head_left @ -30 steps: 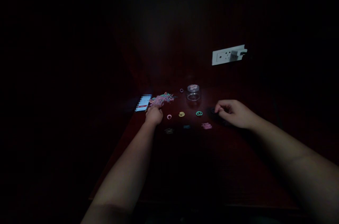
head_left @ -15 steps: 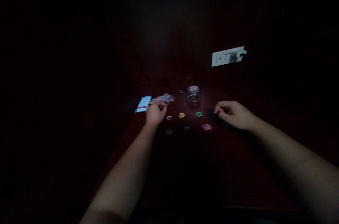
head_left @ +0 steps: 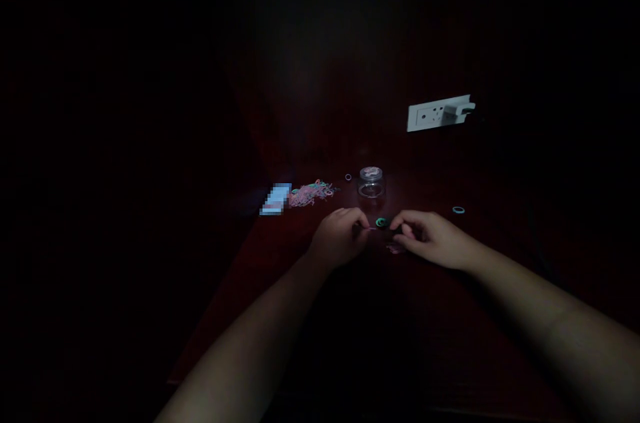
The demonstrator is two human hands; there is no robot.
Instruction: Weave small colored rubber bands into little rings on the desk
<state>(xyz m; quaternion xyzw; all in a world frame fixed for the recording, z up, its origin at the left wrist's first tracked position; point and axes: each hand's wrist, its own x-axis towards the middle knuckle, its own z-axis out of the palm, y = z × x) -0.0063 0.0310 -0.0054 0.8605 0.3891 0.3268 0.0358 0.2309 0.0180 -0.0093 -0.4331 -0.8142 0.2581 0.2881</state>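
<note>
My left hand (head_left: 343, 234) is closed in a pinch, with a small pinkish elastic band (head_left: 372, 228) sticking out at its fingertips. Facing it from the right, my right hand (head_left: 420, 236) has thumb and forefinger slightly apart, and nothing shows between them. Between the two hands lie green hair ties (head_left: 381, 222). A small pile of pink bands (head_left: 395, 248) sits just under my right thumb, partly covered. On the left, a tangled heap of mixed pink and green bands (head_left: 313, 193) lies on the table.
A clear lidded jar (head_left: 371, 184) stands behind my hands. A lit phone (head_left: 276, 199) lies beside the heap. One small ring (head_left: 349, 177) is left of the jar; a light blue hair tie (head_left: 459, 210) is farther right. A wall socket (head_left: 440, 113) holds a plug. The room is dark.
My left hand has moved right from the heap, holding a pinkish band and covering the yellow and pink ties. My right hand has shifted slightly left and down; the light blue tie now shows.
</note>
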